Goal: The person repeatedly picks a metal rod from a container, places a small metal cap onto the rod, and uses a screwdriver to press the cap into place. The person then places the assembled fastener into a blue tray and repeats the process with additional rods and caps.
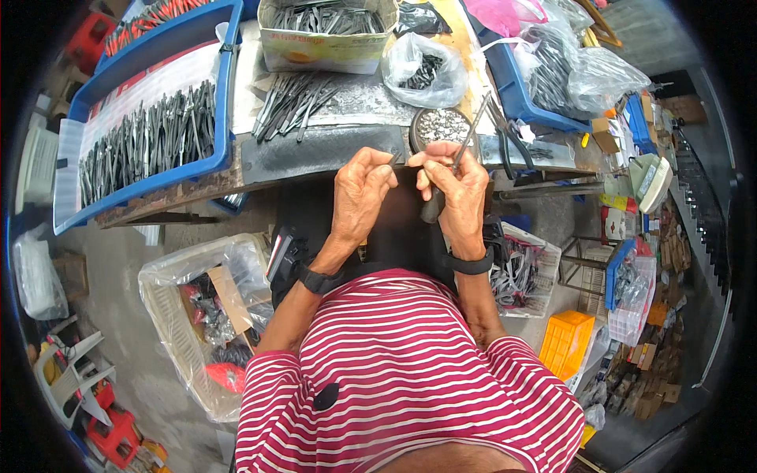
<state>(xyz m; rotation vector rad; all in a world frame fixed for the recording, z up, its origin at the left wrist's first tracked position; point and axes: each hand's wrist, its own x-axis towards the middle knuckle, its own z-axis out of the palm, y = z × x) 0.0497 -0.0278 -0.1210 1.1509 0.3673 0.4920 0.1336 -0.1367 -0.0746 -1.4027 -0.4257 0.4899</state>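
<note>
My left hand (361, 193) is raised at the near edge of the bench, thumb and forefinger pinched on a small dark metal piece (395, 158). Close by on the right, my right hand (457, 185) is closed around a slim tool with a dark handle (430, 210). Its thin shaft (475, 122) slants up and away past the fingers; whether it is a screwdriver or a file I cannot tell. Just beyond my right hand stands a round tin (418, 139) holding many small silvery parts. Dark-handled pliers (511, 138) lie to its right.
Long dark metal pieces (296, 102) lie loose before a carton (327, 54) of similar pieces. A blue tray (225, 118) at left holds upright ones. A clear bag (426, 75) and a blue bin (512, 87) stand farther right. Crates (162, 303) flank my legs.
</note>
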